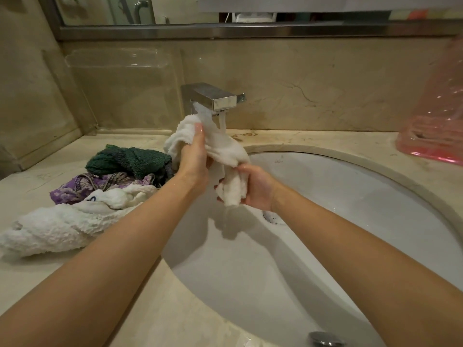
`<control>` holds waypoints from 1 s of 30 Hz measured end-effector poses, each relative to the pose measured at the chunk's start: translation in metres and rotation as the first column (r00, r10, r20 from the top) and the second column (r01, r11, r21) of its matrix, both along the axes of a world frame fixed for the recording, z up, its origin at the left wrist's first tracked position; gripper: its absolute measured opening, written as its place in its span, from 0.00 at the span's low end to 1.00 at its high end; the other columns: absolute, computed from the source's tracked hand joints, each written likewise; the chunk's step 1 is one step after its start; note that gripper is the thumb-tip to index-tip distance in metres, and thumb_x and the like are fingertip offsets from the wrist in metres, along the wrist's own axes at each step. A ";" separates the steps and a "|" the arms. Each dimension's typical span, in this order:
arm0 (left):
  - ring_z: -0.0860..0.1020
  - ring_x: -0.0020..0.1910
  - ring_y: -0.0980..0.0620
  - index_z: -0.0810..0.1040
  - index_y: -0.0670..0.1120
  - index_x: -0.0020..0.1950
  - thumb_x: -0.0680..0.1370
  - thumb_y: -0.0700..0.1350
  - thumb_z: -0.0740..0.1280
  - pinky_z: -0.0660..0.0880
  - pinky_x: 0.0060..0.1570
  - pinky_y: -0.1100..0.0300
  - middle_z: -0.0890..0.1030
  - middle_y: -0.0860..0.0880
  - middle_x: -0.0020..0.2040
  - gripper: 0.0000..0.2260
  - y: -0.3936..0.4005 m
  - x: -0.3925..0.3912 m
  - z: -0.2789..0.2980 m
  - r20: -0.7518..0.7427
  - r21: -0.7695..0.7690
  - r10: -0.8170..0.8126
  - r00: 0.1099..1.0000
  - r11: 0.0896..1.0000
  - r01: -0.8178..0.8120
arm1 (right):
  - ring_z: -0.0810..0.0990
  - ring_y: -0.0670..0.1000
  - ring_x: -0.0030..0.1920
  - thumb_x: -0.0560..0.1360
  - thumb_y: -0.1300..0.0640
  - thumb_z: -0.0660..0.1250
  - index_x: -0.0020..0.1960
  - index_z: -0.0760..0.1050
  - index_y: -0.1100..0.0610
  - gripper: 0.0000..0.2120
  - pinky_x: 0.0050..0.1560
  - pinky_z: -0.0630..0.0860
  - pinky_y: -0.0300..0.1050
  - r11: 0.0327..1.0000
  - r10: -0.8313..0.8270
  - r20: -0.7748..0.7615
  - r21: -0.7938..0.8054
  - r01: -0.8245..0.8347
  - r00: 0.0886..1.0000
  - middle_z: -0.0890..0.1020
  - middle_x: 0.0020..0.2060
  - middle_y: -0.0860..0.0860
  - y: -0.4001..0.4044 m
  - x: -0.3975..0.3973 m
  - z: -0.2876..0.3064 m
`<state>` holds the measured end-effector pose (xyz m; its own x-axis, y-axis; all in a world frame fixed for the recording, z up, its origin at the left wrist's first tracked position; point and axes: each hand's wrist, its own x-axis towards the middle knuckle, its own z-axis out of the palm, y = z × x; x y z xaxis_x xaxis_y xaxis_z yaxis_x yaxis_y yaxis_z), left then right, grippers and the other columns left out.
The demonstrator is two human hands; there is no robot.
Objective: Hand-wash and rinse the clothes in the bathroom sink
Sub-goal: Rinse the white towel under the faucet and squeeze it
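A white cloth [220, 149] is held above the sink [350, 196], its long axis slanting from the faucet [213, 97] down toward the drain. The left hand [194, 159] grips the upper end, the right hand [255, 187] squeezes the lower end, fingers curled around it. Water appears to drip below. Left of the fingers, a laundry pile [100, 186] lies on the tabletop [37, 271].

Two bare forearms, no sleeves in view, wet hands [194, 159], unadorned wrists

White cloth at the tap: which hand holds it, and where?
Both. The left hand grips the white cloth at its upper part; the right hand squeezes its lower end.
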<state>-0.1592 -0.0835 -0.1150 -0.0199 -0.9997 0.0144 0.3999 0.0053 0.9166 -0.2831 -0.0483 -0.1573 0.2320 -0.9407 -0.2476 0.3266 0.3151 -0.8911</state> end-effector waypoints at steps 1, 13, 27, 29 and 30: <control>0.78 0.59 0.48 0.71 0.41 0.67 0.82 0.57 0.57 0.75 0.62 0.51 0.79 0.43 0.60 0.22 0.000 -0.001 0.001 -0.063 0.025 -0.018 0.998 0.999 0.019 | 0.77 0.58 0.46 0.77 0.55 0.55 0.56 0.72 0.62 0.14 0.54 0.74 0.57 1.000 -0.027 0.108 0.020 0.025 0.994 0.77 0.43 0.59 0.000 0.001 0.003; 0.79 0.30 0.53 0.76 0.43 0.44 0.79 0.64 0.58 0.76 0.37 0.59 0.79 0.49 0.34 0.24 0.001 -0.005 0.004 -0.224 0.224 0.233 0.946 0.957 -0.183 | 0.78 0.53 0.34 0.73 0.28 0.56 0.51 0.80 0.57 0.34 0.30 0.70 0.42 0.929 -0.368 -0.535 -0.173 0.328 0.760 0.80 0.37 0.53 0.001 0.042 0.011; 0.68 0.24 0.54 0.72 0.43 0.42 0.81 0.59 0.59 0.79 0.47 0.52 0.67 0.51 0.25 0.20 0.016 -0.010 0.010 -0.381 0.288 0.164 0.910 0.956 -0.052 | 0.75 0.55 0.36 0.80 0.48 0.55 0.38 0.81 0.62 0.24 0.40 0.71 0.48 0.678 -0.710 -0.674 -0.733 -0.064 0.203 0.81 0.33 0.56 0.014 0.027 0.022; 0.66 0.20 0.55 0.70 0.43 0.38 0.81 0.59 0.59 0.76 0.42 0.55 0.66 0.52 0.21 0.21 0.017 -0.009 0.011 -0.340 0.279 0.165 0.926 0.958 -0.069 | 0.73 0.55 0.34 0.81 0.52 0.56 0.32 0.76 0.59 0.23 0.39 0.70 0.48 0.687 -0.698 -0.681 -0.724 -0.061 0.223 0.77 0.28 0.53 0.012 0.027 0.018; 0.66 0.18 0.55 0.70 0.43 0.38 0.81 0.58 0.59 0.75 0.39 0.56 0.67 0.52 0.20 0.21 0.017 -0.008 0.010 -0.311 0.269 0.169 0.935 0.960 -0.085 | 0.72 0.54 0.34 0.81 0.51 0.56 0.29 0.72 0.57 0.24 0.39 0.69 0.49 0.722 -0.657 -0.696 -0.692 -0.026 0.289 0.74 0.27 0.51 0.012 0.027 0.016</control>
<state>-0.1676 -0.0662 -0.1046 0.0709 -0.9658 -0.2493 0.6886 -0.1334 0.7127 -0.2563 -0.0361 -0.1417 -0.1456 -0.8853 0.4416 -0.7667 -0.1812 -0.6159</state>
